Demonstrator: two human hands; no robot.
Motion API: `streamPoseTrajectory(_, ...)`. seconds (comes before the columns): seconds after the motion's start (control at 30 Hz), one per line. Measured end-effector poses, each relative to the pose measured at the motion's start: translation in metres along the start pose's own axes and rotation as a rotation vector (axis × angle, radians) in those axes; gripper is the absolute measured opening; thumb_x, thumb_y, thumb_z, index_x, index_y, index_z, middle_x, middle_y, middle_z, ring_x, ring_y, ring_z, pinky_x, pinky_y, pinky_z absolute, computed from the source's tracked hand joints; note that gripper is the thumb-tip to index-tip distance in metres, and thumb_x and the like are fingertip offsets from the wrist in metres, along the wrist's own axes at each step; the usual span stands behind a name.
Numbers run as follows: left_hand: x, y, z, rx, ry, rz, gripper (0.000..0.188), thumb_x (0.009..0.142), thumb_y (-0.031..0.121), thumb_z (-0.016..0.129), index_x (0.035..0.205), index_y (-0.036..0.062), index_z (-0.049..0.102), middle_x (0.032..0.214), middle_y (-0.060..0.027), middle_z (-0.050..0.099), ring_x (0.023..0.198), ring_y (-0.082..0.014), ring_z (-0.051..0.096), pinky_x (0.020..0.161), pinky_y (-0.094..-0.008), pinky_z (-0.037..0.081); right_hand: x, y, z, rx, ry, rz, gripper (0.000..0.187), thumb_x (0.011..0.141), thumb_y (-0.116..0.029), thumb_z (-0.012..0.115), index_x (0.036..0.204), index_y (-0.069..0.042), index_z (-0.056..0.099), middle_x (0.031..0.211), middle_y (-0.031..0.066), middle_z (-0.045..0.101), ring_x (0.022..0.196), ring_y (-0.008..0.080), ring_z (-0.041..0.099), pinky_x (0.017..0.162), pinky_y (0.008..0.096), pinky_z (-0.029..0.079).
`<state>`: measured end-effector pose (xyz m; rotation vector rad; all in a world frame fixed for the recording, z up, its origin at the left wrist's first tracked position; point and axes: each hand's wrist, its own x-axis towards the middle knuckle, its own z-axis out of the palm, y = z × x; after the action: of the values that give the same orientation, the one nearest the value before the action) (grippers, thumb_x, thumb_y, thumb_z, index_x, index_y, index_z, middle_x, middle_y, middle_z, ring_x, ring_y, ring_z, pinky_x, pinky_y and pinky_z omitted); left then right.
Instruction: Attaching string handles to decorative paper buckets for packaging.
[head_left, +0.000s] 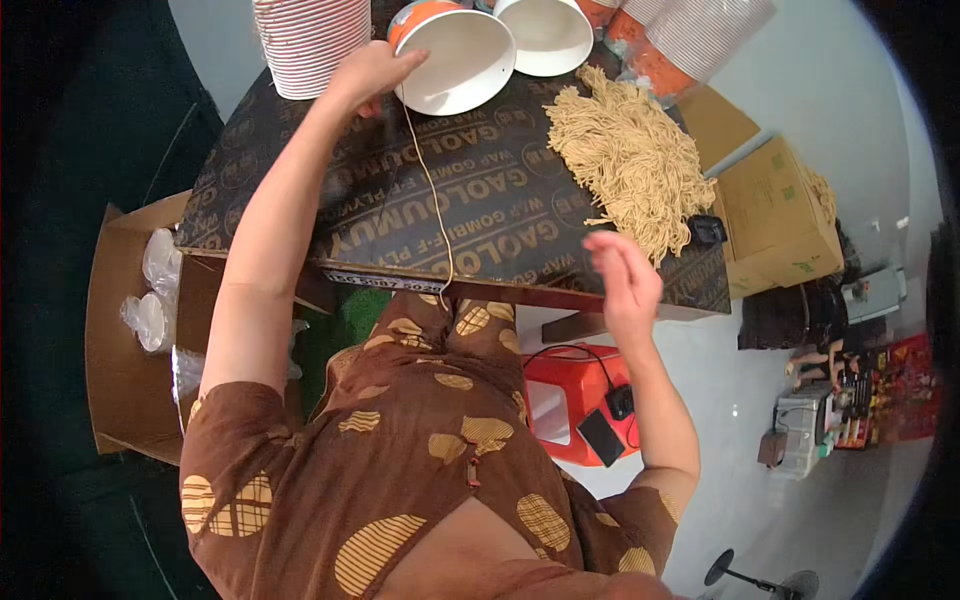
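Orange-and-white round bowl [462, 66] tips at the far side of the dark wooden table [350, 185], its rim pinched by the left hand [376, 74]; the right hand [629, 290], half open, looks empty (a thin tan string [433, 188] hangs between them).

An orange tub [458, 62], white inside, tilts open-mouthed, beige cord [436, 196] trailing near its rim.

Tub stack [315, 50] left on table [375, 215], two tubs [460, 68] beside it, string pile [635, 160] to their right, box [105, 330] left of table

Left arm [265, 230] stretched forward, left fingers [408, 64] clasped; right arm [662, 405] bent, right fingers [638, 268] loosely curved.
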<state>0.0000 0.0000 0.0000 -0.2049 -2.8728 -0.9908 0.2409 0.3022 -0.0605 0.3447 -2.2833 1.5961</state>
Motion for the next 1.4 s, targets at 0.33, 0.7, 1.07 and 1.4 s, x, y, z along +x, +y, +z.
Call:
streamPoseTrajectory(0.33,-0.015,0.017,0.043,-0.401,0.027,0.043,0.048,0.098,0.027,0.040,0.084,-0.0142,0.061,0.057,-0.0202,0.061,0.049,-0.0293,0.065,0.049,-0.0415,0.054,0.084,0.015,0.087,0.310,-0.253,0.274,0.040,0.100,-0.021,0.047,0.128,0.007,0.052,0.125,0.0148,0.058,0.114,0.0216,0.056,0.096,0.0325,0.045)
streamPoseTrajectory(0.7,-0.042,0.038,0.053,-0.518,0.255,0.391,0.034,0.098,0.027,0.046,0.111,-0.0011,0.059,0.088,-0.0295,0.063,0.089,-0.0441,0.063,0.073,-0.0464,0.049,0.124,0.012,0.132,0.807,-0.282,0.411,0.034,0.098,-0.023,0.051,0.123,0.000,0.053,0.094,0.0045,0.061,0.086,0.0149,0.058,0.079,0.0301,0.044)
streamPoseTrajectory(1.07,-0.031,0.015,0.035,-0.785,0.065,0.142,0.043,0.103,0.033,0.040,0.106,-0.0060,0.056,0.063,-0.0075,0.058,0.047,-0.0133,0.058,0.042,-0.0277,0.047,0.136,0.020,0.107,0.811,-0.144,0.323,0.022,0.095,-0.017,0.058,0.097,0.005,0.061,0.070,0.0007,0.051,0.056,0.0076,0.045,0.048,0.0218,0.035)
streamPoseTrajectory(1.4,-0.046,0.029,0.040,-0.965,-0.054,0.209,0.050,0.102,0.044,0.038,0.107,-0.0040,0.054,0.067,-0.0071,0.059,0.049,-0.0103,0.057,0.039,-0.0233,0.045,0.123,0.007,0.107,0.722,-0.372,0.420,0.025,0.097,-0.023,0.056,0.100,0.002,0.063,0.069,-0.0004,0.054,0.053,0.0046,0.039,0.046,0.0184,0.028)
